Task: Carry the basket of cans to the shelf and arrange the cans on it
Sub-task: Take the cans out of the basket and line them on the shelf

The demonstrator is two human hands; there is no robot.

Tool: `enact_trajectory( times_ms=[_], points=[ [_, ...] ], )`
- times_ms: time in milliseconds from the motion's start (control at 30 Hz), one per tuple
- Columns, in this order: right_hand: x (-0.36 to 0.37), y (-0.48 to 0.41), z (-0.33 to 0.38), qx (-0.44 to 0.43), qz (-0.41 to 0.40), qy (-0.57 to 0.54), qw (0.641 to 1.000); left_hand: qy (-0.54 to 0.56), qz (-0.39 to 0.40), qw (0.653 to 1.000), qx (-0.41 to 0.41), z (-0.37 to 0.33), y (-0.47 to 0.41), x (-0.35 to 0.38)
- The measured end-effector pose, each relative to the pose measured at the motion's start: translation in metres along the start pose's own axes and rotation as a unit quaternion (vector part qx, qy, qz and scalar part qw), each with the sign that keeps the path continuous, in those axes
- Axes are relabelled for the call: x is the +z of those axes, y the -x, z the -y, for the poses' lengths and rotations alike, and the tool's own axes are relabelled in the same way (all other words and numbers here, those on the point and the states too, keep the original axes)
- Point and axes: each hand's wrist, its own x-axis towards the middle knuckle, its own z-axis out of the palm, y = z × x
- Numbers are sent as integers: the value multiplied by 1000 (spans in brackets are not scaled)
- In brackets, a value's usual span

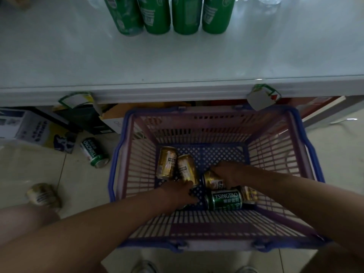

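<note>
Both hands are down in the basket (275,146), which sits on the floor right in front of the shelf (177,62). Right hand (229,175) is curled over the top of a gold can (211,181), looks like it's gripping it. Left hand (180,191) rests fingers-down at the foot of another gold can (187,170); can't tell if it's got hold of anything. A green Tsingtao can (224,200) lies just below the right hand. Four tall green cans (171,14) stand on the shelf already.

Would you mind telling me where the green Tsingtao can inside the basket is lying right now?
In the head view, the green Tsingtao can lies on its side on the basket floor, at the near right, just below the right hand and beside gold cans.
</note>
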Motion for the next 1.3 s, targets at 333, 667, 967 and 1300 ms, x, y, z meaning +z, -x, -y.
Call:
enact_trajectory(
  times_ms=[333,667,967,1300],
  points=[
    [8,-2,-4,3,-31,59,998,34,-63,997,2,1,0,7],
    [-9,19,5,-18,-55,39,998,103,-48,993,-43,3,7,-3],
    [-87,101,22,-111,-189,-126,968,116,-7,991,-72,18,20,-10],
    [-141,183,27,-164,-364,-221,890,209,-46,976,-28,48,74,-81]
  ],
)
